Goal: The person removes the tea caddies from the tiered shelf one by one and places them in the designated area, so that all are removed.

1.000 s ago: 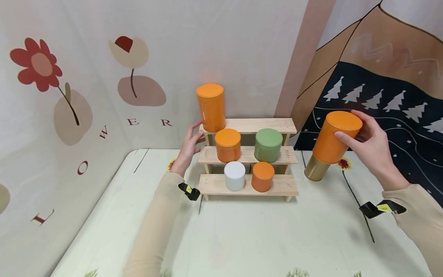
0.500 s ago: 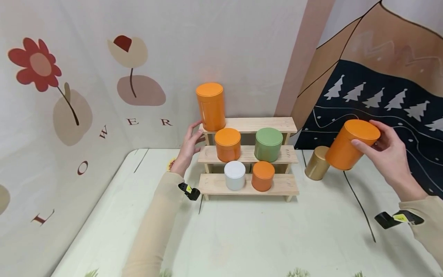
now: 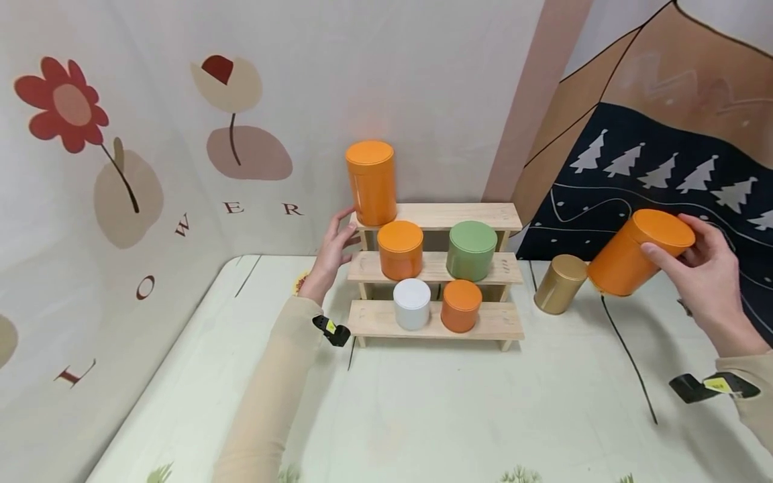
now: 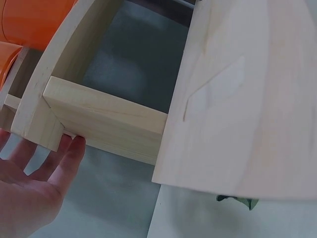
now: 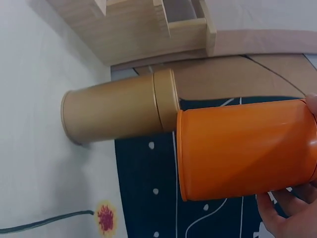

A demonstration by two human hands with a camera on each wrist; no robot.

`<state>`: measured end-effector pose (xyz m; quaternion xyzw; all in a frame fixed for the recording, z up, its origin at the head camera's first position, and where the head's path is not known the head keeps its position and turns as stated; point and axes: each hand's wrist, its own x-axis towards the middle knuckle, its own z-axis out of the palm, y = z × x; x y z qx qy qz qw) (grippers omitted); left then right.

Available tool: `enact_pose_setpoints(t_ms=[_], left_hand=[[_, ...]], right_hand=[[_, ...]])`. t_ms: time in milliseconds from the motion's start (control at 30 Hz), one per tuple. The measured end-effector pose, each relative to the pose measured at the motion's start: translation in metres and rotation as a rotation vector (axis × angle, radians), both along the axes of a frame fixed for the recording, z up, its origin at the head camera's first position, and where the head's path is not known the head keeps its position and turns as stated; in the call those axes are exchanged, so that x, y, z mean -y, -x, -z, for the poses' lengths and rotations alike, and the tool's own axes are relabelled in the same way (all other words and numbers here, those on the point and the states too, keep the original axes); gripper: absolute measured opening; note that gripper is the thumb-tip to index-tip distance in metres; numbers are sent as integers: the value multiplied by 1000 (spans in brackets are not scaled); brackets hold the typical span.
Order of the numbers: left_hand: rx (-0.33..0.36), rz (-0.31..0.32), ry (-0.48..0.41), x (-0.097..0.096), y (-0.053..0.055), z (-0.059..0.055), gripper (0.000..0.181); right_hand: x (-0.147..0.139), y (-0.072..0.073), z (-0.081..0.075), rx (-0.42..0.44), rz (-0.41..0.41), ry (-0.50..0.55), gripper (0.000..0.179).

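Right wrist view: fingers point(image 5: 271, 214) hold a smooth, shiny orange cylindrical canister point(image 5: 242, 151).

Pale wall cloth point(image 3: 386, 74), printed flowers point(image 3: 71, 104)

"What carries it all?"

"A pale, plant-printed table point(image 3: 410, 416), reaching below both sets of fingers. On it stands a three-step rack of light wood point(image 3: 465, 216), its left end by the left fingers point(image 4: 69, 161)."

"And on the rack?"

"Top step: a tall, glossy orange cylindrical canister point(image 3: 371, 184), just beside those fingers. Middle step, rightward from them: a short orange lidded cylinder point(image 3: 401, 255), then a short green lidded cylinder point(image 3: 472, 253). Bottom step, lower still: a small white round tin point(image 3: 412, 307) and, farther right, a small dark-orange round tin point(image 3: 461, 310)."

"Anything directly on the table?"

"A metallic-gold cylindrical canister point(image 3: 558, 287), left of the right fingers point(image 3: 661, 257)."
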<state>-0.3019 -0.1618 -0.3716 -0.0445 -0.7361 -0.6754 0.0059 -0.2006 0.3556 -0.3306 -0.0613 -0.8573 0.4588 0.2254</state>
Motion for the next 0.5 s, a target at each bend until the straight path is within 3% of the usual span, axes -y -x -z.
enact_pose_setpoints(t_ms=[200, 500], left_hand=[[8, 11, -6, 1, -2, -4, 53], [21, 12, 22, -7, -25, -30, 52]], right_hand=[[-6, 4, 8, 44, 34, 25, 70], [-11, 6, 29, 90, -1, 70, 71]])
